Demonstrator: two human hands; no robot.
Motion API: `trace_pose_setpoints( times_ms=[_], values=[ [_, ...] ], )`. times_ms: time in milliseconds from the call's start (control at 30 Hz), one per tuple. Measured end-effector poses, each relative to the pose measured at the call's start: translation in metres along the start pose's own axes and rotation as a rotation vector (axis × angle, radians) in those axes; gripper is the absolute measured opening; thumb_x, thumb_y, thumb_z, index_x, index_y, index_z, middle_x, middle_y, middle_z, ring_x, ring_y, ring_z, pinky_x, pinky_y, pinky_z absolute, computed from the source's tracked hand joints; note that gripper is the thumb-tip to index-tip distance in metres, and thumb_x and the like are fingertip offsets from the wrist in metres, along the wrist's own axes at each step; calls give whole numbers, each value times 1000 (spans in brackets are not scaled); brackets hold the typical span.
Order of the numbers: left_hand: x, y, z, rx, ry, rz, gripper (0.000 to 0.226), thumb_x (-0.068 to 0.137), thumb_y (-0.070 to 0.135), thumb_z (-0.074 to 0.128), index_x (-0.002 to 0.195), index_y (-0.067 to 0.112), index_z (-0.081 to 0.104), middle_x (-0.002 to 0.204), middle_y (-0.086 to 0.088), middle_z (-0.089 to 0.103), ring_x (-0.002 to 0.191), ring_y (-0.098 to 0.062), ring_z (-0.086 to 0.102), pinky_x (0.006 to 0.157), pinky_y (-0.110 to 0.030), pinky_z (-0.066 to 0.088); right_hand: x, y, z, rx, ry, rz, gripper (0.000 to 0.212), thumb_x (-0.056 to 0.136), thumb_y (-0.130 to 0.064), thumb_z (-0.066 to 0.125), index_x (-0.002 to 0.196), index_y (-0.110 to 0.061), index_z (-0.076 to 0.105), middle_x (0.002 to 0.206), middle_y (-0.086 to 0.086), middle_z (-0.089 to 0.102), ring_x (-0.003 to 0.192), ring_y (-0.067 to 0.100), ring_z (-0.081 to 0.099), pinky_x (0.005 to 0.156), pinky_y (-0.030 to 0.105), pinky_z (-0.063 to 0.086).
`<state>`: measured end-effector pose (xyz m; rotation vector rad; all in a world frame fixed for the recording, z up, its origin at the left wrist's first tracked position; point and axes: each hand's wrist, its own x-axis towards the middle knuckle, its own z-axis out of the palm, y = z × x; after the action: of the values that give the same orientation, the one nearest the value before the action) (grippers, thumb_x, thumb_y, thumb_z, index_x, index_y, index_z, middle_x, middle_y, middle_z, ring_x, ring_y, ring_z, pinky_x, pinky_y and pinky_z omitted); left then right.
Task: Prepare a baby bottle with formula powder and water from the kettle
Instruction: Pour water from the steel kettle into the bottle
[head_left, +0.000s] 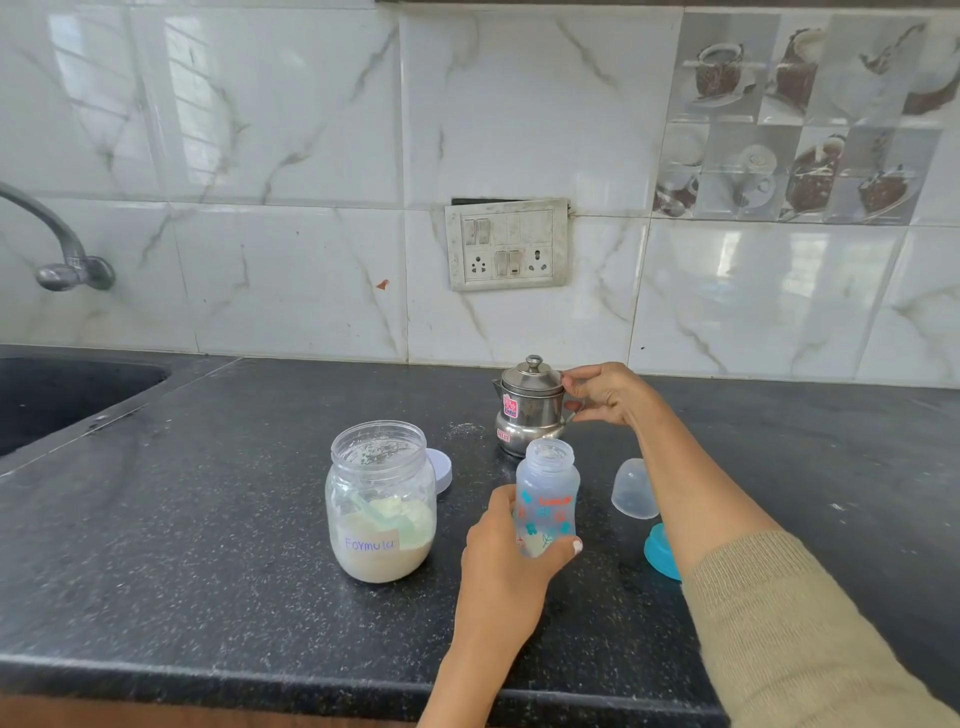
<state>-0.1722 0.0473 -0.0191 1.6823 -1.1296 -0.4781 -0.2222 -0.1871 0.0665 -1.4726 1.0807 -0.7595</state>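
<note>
We hold the bottle upright on the table with our left hand, fingers wrapped round its lower half. Its mouth is open and faces straight up, and a little pale powder seems to sit at its bottom. It stands midway between the front and back edges, a little right of centre.

Our right hand is at the kettle, which stands just behind the bottle, nearer the back edge. The fingers curl about the handle on the kettle's right side, the thumb by the lid rim; the grasp looks closed, though the handle itself is mostly hidden.

The pour, we judge, turns on this: the kettle's spout points left, away from our right hand, and the bottle's mouth lies in front of and slightly right of it, so the kettle must lift and swing forward until the spout is over the upright neck.

The jar stands open left of the bottle, the cap and ring to its right.
</note>
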Motion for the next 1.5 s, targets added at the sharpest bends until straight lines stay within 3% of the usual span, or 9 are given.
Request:
trace_pose_setpoints(
  times_ms=[333, 467, 567, 733, 900, 1000, 1167, 1300, 1500],
  values=[
    [2, -3, 1, -2, 7, 2, 58, 78, 32, 71, 126, 31, 37, 134, 11, 48, 123, -10, 48, 100, -25, 42, -3, 0, 9, 6, 88, -37, 26, 86, 1, 63, 112, 1, 63, 119, 20, 62, 103, 36, 62, 78, 42, 52],
    [1, -2, 1, -4, 11, 1, 60, 79, 32, 71, 128, 29, 37, 134, 10, 48, 123, -10, 48, 99, -25, 42, -8, -5, 3, 30, 97, -57, 27, 86, 0, 63, 113, 2, 63, 116, 19, 63, 92, 31, 60, 79, 43, 53],
    [-1, -1, -1, -11, 12, 19, 57, 79, 31, 72, 126, 27, 40, 130, 8, 52, 116, -9, 51, 91, -21, 43, -22, -16, -5, 27, 99, -110, 30, 87, -1, 63, 116, 2, 62, 105, 17, 62, 88, 30, 60, 75, 42, 52],
    [-5, 1, -3, -3, 28, 16, 56, 77, 29, 73, 124, 19, 44, 125, 2, 56, 112, -16, 55, 90, -26, 44, -66, -39, -23, -21, 101, -158, 28, 87, -2, 63, 115, 0, 62, 102, 13, 60, 76, 25, 61, 71, 38, 51],
    [-9, 6, -6, 16, 15, 0, 57, 77, 30, 73, 124, 14, 45, 128, -5, 55, 116, -21, 54, 95, -34, 46, -119, -50, -44, -72, 127, -166, 28, 88, -1, 61, 116, 1, 61, 102, 12, 59, 90, 30, 59, 75, 39, 51],
    [-12, 9, -9, 49, 17, -9, 57, 77, 30, 73, 123, 12, 45, 128, -8, 55, 116, -24, 54, 98, -37, 46, -145, -50, -56, -113, 129, -155, 28, 88, -1, 61, 116, -1, 62, 93, 8, 61, 92, 30, 60, 77, 39, 52],
    [-20, 10, -14, 71, 19, -15, 58, 77, 31, 73, 123, 10, 45, 128, -9, 55, 116, -25, 54, 97, -38, 46, -173, -44, -67, -169, 115, -142, 28, 88, -2, 61, 116, -3, 63, 102, 12, 61, 93, 30, 62, 77, 39, 52],
    [-24, 11, -16, 80, 23, -21, 59, 78, 30, 73, 126, 9, 44, 129, -10, 54, 117, -25, 53, 97, -37, 45, -185, -43, -68, -195, 78, -146, 26, 88, -2, 60, 114, -3, 64, 93, 11, 63, 93, 30, 63, 84, 42, 54],
    [-24, 9, -15, 68, 33, -11, 59, 78, 29, 73, 126, 10, 44, 130, -9, 54, 119, -24, 52, 98, -36, 44, -186, -29, -62, -199, 49, -153, 29, 87, -5, 62, 116, -2, 63, 111, 18, 65, 90, 30, 65, 84, 42, 54]
  ],
)
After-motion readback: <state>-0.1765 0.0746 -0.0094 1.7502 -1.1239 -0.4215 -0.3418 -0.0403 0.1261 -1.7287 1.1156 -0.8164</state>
